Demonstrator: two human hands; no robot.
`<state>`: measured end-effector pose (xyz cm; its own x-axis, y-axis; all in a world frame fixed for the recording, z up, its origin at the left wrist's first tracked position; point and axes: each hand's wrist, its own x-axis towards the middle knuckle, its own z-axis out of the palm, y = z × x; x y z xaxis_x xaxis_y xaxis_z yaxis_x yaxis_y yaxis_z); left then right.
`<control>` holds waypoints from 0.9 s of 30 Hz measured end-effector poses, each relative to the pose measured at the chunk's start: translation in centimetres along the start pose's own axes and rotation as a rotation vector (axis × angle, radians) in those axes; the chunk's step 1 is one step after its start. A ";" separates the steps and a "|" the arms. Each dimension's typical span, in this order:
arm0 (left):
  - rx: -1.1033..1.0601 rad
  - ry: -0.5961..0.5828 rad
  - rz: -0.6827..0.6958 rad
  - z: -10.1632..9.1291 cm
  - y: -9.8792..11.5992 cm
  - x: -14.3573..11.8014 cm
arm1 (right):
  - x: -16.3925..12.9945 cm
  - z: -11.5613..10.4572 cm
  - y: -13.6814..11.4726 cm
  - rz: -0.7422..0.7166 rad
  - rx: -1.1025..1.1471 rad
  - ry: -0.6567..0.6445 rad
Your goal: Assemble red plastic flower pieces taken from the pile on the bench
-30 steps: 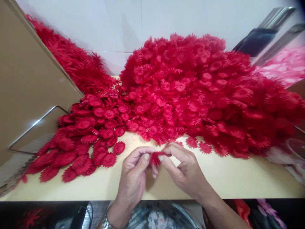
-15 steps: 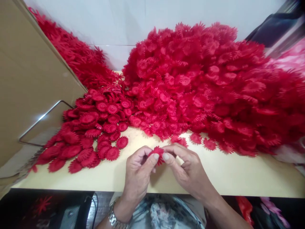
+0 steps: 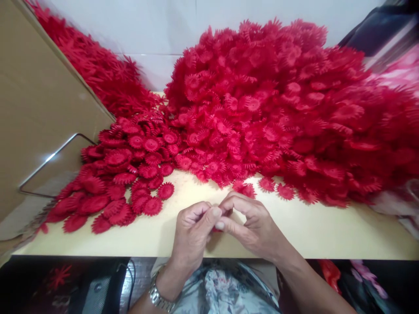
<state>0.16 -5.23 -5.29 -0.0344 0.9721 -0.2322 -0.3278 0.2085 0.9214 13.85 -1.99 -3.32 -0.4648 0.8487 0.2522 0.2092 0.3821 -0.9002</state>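
Observation:
Near the table's front edge, my left hand (image 3: 194, 233) and my right hand (image 3: 252, 224) meet with thumbs and fingertips pinched together. Between them is a red petal disc (image 3: 216, 230), of which only a sliver shows below the fingertips. My fingers hide the rest of it. Just beyond the hands lies a large heap of red fringed petal discs (image 3: 262, 117). To the left is a lower pile of thicker red discs (image 3: 119, 174), some of which look stacked.
A cardboard panel (image 3: 46, 74) with a bent metal wire (image 3: 52, 157) stands at the left. Red star-shaped pieces (image 3: 108, 78) are heaped behind it. A pale wall (image 3: 157, 30) backs the table (image 3: 330, 231). Pink material (image 3: 404, 69) and clear plastic (image 3: 393, 205) lie at the right.
My fingertips have closed in over the red petal disc, which showed plainly before and is now mostly covered. The view has shifted slightly, and the piles look unchanged.

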 end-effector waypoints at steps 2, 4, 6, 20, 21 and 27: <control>0.037 -0.049 0.011 -0.5 0.0 -0.2 | -0.1 0.0 -0.1 -0.013 -0.045 0.038; 0.036 -0.117 -0.010 -0.9 0.1 -0.3 | -0.2 0.0 -0.2 -0.020 -0.086 0.079; 0.029 -0.169 -0.027 -1.1 0.1 -0.3 | -0.3 0.2 -0.4 -0.023 -0.125 0.109; -0.148 0.049 0.019 -0.8 1.3 -0.1 | -0.5 -2.9 2.5 0.019 -0.507 0.370; -0.154 0.037 -0.007 -0.7 1.3 0.1 | -0.5 -3.1 2.6 -0.003 -0.638 0.350; -0.176 0.032 -0.079 -0.3 1.5 0.4 | -0.5 -2.5 0.9 0.033 -0.506 0.277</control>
<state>-0.62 -4.58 -4.13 -0.0313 0.9488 -0.3144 -0.4907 0.2595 0.8318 16.46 -1.18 -3.35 -0.2224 0.9014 0.3716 0.6373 0.4228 -0.6443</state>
